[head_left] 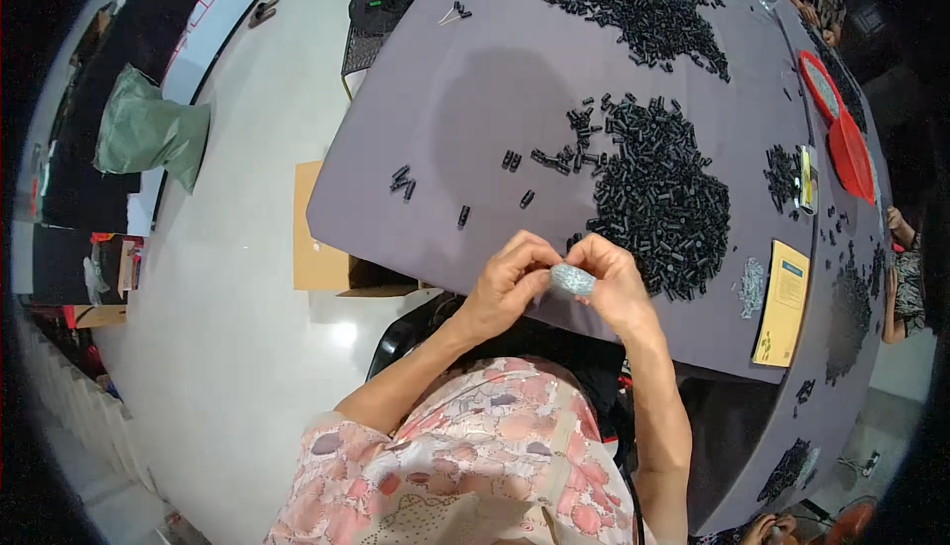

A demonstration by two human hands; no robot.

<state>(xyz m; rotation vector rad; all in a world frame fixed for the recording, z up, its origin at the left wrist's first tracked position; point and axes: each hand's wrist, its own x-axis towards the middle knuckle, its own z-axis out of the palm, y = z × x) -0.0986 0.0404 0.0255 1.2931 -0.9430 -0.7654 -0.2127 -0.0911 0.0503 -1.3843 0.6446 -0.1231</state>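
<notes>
Pinching silvery bundle (pixel 572 280) between both hands (pixel 515 283) (pixel 618 283)

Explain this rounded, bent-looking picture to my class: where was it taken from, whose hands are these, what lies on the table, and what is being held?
The picture comes from a wide camera worn on a person's head, looking down, so straight edges curve. The left hand and right hand are that person's own bare hands. Together their fingers hold a small pale blue-grey speckled lump above the edge of a grey table. Heaps of small black cylindrical pieces lie on it, along with a yellow card and red round trays.
</notes>
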